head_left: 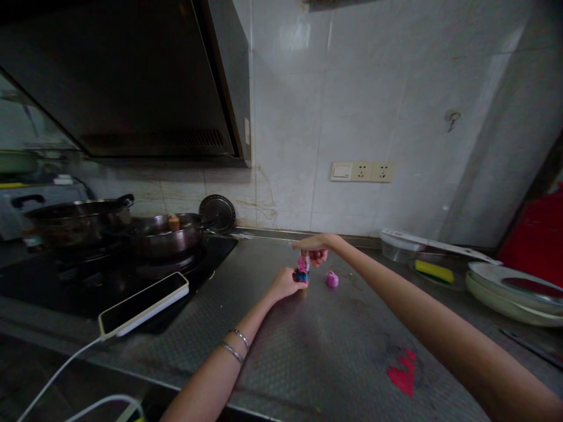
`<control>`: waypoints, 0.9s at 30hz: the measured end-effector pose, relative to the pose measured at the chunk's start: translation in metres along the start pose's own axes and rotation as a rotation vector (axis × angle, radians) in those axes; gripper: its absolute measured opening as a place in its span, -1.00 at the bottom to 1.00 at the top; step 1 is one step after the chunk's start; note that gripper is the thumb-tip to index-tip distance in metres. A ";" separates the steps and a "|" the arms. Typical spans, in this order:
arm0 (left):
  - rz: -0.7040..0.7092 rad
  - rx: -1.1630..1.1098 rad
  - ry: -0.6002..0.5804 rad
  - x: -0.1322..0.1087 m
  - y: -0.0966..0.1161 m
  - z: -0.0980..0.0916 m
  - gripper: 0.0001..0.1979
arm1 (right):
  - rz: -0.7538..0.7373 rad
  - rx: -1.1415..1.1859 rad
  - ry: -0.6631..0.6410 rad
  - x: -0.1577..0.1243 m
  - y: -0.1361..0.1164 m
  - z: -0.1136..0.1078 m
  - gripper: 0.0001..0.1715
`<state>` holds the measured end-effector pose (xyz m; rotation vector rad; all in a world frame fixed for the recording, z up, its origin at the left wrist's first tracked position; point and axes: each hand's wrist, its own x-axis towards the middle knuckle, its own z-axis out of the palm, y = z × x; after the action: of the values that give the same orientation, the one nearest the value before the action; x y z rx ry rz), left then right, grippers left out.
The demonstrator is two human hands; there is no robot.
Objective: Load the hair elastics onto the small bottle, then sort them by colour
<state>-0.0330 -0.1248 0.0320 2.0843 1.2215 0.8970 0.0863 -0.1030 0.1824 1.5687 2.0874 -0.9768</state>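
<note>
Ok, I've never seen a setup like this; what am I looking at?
No machine here: a person is working bare-handed. The one picture comes from a camera worn on the head, looking forward and down. The left hand holds a small colourful item; the right hand bends over its top, grip unclear. On the metal counter, a small purple object lies to their right, and a red patch sits nearer the camera. To the left, two pans stand on the stove, with a phone at its edge.

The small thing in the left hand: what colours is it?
The small thing is pink above, dark and blue below, best seen in the head view.
</note>
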 end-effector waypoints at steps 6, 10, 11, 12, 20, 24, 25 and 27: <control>0.006 -0.017 -0.007 0.000 0.001 0.001 -0.70 | 0.188 0.093 -0.184 0.007 -0.002 -0.010 -0.11; 0.012 -0.016 -0.011 0.000 0.000 0.000 -0.69 | 0.229 0.120 -0.252 0.012 0.000 -0.013 -0.12; 0.010 -0.018 -0.014 0.000 0.000 0.000 -0.68 | 0.240 0.117 -0.267 0.013 0.000 -0.012 -0.12; 0.006 -0.021 -0.018 0.000 0.000 0.000 -0.68 | 0.248 0.109 -0.280 0.014 0.001 -0.012 -0.12; -0.023 -0.046 -0.013 0.001 0.003 0.000 -0.67 | 0.223 -0.011 -0.230 0.010 -0.006 -0.005 -0.21; -0.028 -0.046 -0.005 -0.001 0.005 -0.001 -0.65 | 0.201 -0.048 -0.211 0.010 -0.007 -0.008 -0.23; -0.026 -0.043 -0.006 -0.001 0.005 -0.002 -0.65 | 0.201 -0.032 -0.205 0.010 -0.006 -0.009 -0.24; -0.020 -0.039 -0.012 -0.001 0.005 -0.002 -0.66 | 0.200 0.001 -0.187 0.009 -0.001 -0.012 -0.25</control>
<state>-0.0324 -0.1278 0.0364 2.0404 1.2068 0.8914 0.0837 -0.0881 0.1856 1.5843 1.7678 -1.0102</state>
